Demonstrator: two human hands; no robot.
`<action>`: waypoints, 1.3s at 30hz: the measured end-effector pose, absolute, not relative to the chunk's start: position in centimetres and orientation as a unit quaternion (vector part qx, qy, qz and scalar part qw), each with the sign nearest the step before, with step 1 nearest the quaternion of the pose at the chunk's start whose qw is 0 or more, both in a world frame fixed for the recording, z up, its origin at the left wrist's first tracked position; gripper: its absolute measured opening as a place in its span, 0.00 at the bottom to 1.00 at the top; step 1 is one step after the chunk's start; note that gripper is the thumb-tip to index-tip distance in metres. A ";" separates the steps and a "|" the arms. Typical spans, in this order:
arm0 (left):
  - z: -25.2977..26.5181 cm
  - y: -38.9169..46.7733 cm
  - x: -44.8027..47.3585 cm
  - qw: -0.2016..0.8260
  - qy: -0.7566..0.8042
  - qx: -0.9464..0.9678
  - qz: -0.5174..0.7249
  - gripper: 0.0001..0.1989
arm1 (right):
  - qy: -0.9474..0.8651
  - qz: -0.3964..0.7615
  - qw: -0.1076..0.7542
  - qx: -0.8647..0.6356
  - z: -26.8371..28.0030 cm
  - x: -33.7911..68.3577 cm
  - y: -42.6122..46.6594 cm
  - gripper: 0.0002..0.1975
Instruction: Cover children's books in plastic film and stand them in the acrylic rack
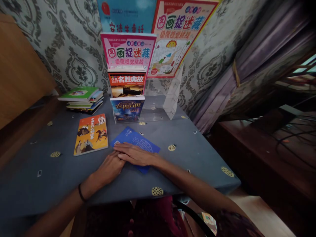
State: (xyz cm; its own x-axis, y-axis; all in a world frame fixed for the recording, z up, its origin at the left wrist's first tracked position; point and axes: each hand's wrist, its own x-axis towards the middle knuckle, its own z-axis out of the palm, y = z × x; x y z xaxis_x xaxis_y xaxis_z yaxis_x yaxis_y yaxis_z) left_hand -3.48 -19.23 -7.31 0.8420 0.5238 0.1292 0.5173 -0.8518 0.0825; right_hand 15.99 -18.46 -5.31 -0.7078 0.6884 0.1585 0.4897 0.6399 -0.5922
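My right hand [134, 154] lies across my left hand [111, 168], its fingers stretched out and nothing held in them. The fingers of my left hand are mostly hidden beneath it, so whether they are curled cannot be seen. A dark band circles my left wrist. Under and behind both hands is a blue book [150, 147], flat and turned at an angle, partly covered by my right hand and forearm. Left of the hands, apart from them, an orange book [91, 135] with painted figures and a horse lies face up.
A clear acrylic rack [170, 102] at the back holds a dark blue book [127, 110], a red-titled book [127, 82], a pink book [128, 49] and larger ones behind. Several books form a stack [84, 98] at the back left. A grey cloth with pineapples [187, 158] covers the table.
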 end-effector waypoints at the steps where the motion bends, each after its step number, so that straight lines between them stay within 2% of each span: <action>1: -7.2 -19.3 -3.4 0.023 0.276 0.959 0.068 0.20 | -0.893 0.253 0.171 -0.330 -5.5 15.4 -17.9 0.26; 5: -7.2 -19.2 -3.5 0.018 0.249 0.965 0.078 0.26 | -0.888 0.193 0.149 -0.390 -6.8 15.7 -14.4 0.28; 11: -8.1 -18.8 -3.9 0.010 0.234 0.968 0.093 0.28 | -0.852 0.143 0.146 -0.483 -7.9 19.1 -12.1 0.29; 17: -6.8 -18.8 -3.9 0.050 0.244 0.964 0.095 0.21 | -0.851 0.114 0.129 -0.497 -8.3 20.3 -13.8 0.27; 20: -6.3 -18.2 -4.2 0.051 0.273 0.955 0.101 0.22 | -0.852 0.094 0.133 -0.497 -8.6 20.3 -14.1 0.26; 27: -6.9 -17.4 -4.6 -0.047 0.350 0.933 0.073 0.21 | -0.850 0.061 0.115 -0.511 -8.2 19.7 -14.6 0.26; 34: -6.4 -17.6 -4.1 -0.016 0.375 0.923 0.079 0.18 | -0.850 0.056 0.148 -0.502 -8.9 17.0 -19.7 0.27; 39: -6.5 -17.5 -4.1 -0.016 0.376 0.923 0.079 0.19 | -0.828 0.062 0.156 -0.535 -9.2 19.0 -22.9 0.30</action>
